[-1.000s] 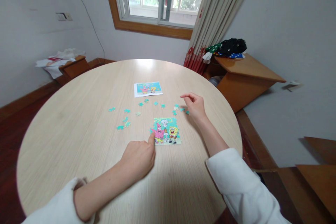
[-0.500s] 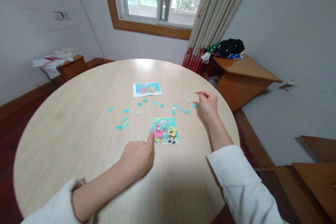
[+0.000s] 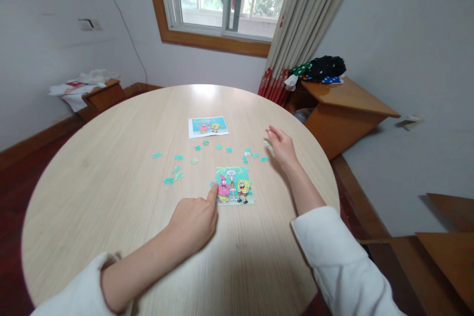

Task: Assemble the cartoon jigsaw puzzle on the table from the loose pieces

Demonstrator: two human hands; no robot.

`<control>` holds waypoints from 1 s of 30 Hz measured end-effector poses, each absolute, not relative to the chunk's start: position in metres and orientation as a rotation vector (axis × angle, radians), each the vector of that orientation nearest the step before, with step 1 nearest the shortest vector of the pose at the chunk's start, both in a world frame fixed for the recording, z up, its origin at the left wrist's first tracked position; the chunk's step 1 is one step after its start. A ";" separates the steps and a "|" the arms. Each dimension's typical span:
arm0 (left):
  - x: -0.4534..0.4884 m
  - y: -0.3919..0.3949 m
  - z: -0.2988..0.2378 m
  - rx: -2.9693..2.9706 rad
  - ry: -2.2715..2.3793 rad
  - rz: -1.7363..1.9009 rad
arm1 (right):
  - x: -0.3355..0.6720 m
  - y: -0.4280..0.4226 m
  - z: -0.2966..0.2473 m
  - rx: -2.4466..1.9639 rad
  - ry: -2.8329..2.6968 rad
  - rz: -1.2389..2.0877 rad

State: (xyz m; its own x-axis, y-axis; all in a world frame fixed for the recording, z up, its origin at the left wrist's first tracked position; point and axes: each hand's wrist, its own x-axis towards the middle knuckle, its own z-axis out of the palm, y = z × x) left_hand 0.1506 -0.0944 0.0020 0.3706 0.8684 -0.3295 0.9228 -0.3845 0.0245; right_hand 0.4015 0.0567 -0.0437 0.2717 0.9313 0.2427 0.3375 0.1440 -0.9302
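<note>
A partly assembled jigsaw puzzle [image 3: 233,185] with cartoon figures lies flat on the round wooden table [image 3: 111,197]. The index finger of my left hand [image 3: 194,217] is stretched out and touches the puzzle's left edge, while its other fingers are curled under. Over the loose pieces at the right hovers my right hand [image 3: 283,147], fingers reaching forward and slightly apart, with nothing visible in them. Close by its fingertips is a pale puzzle piece [image 3: 266,143]. A teal piece [image 3: 264,159] lies left of the right wrist.
Beyond the puzzle rests a printed reference picture [image 3: 209,127]. Several loose pieces are scattered between them, with a teal one [image 3: 168,181] at the left. A wooden cabinet [image 3: 344,113] bearing a cloth pile [image 3: 324,67] stands past the table's right edge, beside a curtain [image 3: 296,29].
My right hand has moved left and its fingers have lifted and spread slightly. My left index finger stays at the puzzle's left edge. The view has shifted a little.
</note>
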 end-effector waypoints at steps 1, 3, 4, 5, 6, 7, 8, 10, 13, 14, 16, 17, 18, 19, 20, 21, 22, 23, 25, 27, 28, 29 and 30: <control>0.149 -0.093 0.001 2.419 1.626 -0.352 | 0.398 0.056 -0.043 -1.407 -1.315 0.709; 0.146 -0.091 0.000 2.419 1.660 -0.263 | 0.392 0.052 -0.041 -1.402 -1.405 0.793; 0.145 -0.090 -0.001 2.424 1.671 -0.219 | 0.389 0.050 -0.040 -1.401 -1.458 0.816; 0.144 -0.089 -0.001 2.433 1.674 -0.180 | 0.385 0.048 -0.040 -1.401 -1.528 0.831; 0.143 -0.088 -0.001 2.445 1.671 -0.152 | 0.382 0.045 -0.039 -1.405 -1.604 0.836; 0.143 -0.088 -0.001 2.456 1.665 -0.138 | 0.378 0.043 -0.039 -1.412 -1.685 0.840; 0.143 -0.087 -0.001 2.464 1.657 -0.139 | 0.373 0.040 -0.038 -1.422 -1.764 0.838; 0.145 -0.088 0.000 2.469 1.638 -0.166 | 0.364 0.035 -0.038 -1.443 -1.917 0.827; 0.148 -0.089 0.003 2.460 1.617 -0.203 | 0.351 0.029 -0.039 -1.417 -2.095 0.825; 0.148 -0.090 0.003 2.458 1.614 -0.209 | 0.347 0.027 -0.038 -1.404 -2.139 0.831; 0.149 -0.090 0.004 2.453 1.620 -0.224 | 0.342 0.024 -0.038 -1.383 -2.203 0.852; 0.149 -0.089 0.005 2.450 1.626 -0.231 | 0.340 0.023 -0.037 -1.376 -2.221 0.865; 0.148 -0.089 0.004 2.446 1.634 -0.234 | 0.339 0.021 -0.036 -1.369 -2.233 0.879; 0.147 -0.088 0.004 2.442 1.641 -0.231 | 0.339 0.020 -0.035 -1.363 -2.241 0.892; 0.146 -0.087 0.004 2.438 1.649 -0.220 | 0.339 0.019 -0.035 -1.357 -2.246 0.904; 0.144 -0.086 0.003 2.433 1.658 -0.199 | 0.339 0.019 -0.034 -1.350 -2.249 0.914; 0.142 -0.084 0.003 2.427 1.673 -0.173 | 0.339 0.018 -0.033 -1.344 -2.253 0.922; 0.140 -0.082 0.003 2.415 1.694 -0.141 | 0.339 0.017 -0.032 -1.341 -2.257 0.928; 0.133 -0.076 0.003 2.374 1.762 -0.080 | 0.340 0.017 -0.032 -1.342 -2.263 0.938; 0.125 -0.069 0.004 2.327 1.834 -0.024 | 0.340 0.018 -0.032 -1.342 -2.270 0.947; 0.120 -0.065 0.005 2.297 1.872 -0.001 | 0.340 0.018 -0.033 -1.338 -2.273 0.950; 0.116 -0.061 0.006 2.269 1.910 0.033 | 0.341 0.019 -0.033 -1.334 -2.276 0.950; 0.110 -0.057 0.008 2.240 1.940 0.069 | 0.341 0.019 -0.034 -1.329 -2.279 0.950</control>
State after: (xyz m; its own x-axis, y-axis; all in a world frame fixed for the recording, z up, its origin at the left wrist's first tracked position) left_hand 0.1104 -0.0573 0.0077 0.1490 0.9855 -0.0808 0.9773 -0.1343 0.1641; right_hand 0.3408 0.0189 -0.0337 -0.5067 0.8611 -0.0430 0.6368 0.3401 -0.6920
